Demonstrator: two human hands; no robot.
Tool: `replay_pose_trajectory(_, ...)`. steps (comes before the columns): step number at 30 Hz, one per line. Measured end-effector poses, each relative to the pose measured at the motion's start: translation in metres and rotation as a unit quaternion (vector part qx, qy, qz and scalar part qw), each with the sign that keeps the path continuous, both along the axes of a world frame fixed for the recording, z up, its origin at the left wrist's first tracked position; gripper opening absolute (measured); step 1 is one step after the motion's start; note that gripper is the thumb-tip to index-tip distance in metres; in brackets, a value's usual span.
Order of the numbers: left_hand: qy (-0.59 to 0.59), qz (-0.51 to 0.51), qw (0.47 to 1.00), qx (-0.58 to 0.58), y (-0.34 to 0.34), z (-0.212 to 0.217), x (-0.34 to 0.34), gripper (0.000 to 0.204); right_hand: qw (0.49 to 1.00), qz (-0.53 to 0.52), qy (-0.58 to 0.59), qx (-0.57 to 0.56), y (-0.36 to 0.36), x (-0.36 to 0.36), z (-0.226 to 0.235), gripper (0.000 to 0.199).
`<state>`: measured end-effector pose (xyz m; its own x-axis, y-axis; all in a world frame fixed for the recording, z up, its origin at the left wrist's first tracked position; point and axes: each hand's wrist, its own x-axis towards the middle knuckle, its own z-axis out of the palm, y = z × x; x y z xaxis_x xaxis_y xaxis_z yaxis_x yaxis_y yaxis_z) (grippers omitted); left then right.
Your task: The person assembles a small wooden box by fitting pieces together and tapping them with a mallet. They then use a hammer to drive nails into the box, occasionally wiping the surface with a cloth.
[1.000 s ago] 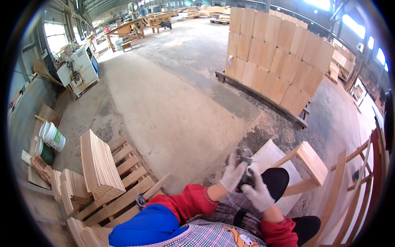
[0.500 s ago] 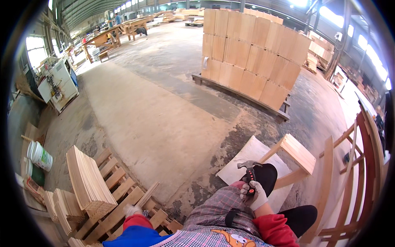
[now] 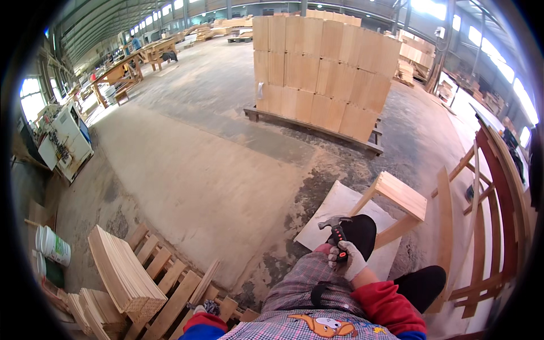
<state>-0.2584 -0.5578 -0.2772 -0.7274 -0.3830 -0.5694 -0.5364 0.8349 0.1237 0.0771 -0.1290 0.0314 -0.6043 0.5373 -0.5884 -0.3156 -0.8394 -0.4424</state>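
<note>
My right hand (image 3: 352,262), in a pale glove with grey fingers, is closed round the dark handle of a claw hammer (image 3: 338,232). The hammer's metal head points up and left above my knee. Low at the left, my gloved left hand (image 3: 199,309) is over the slatted wooden pallet (image 3: 177,276), beside a small dark, speckled grey thing (image 3: 211,307) that I cannot make out. Its fingers are too small and hidden to read. Just beyond my knee, a partly joined frame of pale wooden boards (image 3: 403,195) stands on a white sheet (image 3: 317,222).
Stacked thin boards (image 3: 123,271) lie on the pallet's left side. White buckets (image 3: 55,247) stand farther left. A tall block of wooden boxes (image 3: 323,73) sits on a pallet ahead. Wooden racks (image 3: 481,226) line the right, and a white machine (image 3: 67,141) stands far left.
The view has shifted, so the scene sits farther left. My left hand has drawn back toward my body over the pallet. My right hand keeps the hammer above my knee.
</note>
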Motion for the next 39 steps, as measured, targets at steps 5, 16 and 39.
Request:
replay_pose_trajectory(5, -0.095, -0.457, 0.884, -0.019, 0.002, -0.038, 0.014, 0.037, 0.999, -0.004, 0.039, 0.008, -0.005, 0.018, 0.004, 0.024)
replay_pose_trajectory(16, -0.12, -0.165, 0.658, 0.725, 0.392, 0.254, 0.081, 0.036, 0.945, -0.056, 0.041, 0.319, 0.047, 0.162, 0.117, 0.049)
replay_pose_trajectory(39, 0.219, -0.898, 0.187, 0.333, 0.715, 0.352, 0.432, 0.06, 0.88, -0.362, -0.275, 0.139, 0.142, 0.242, 0.041, 0.023)
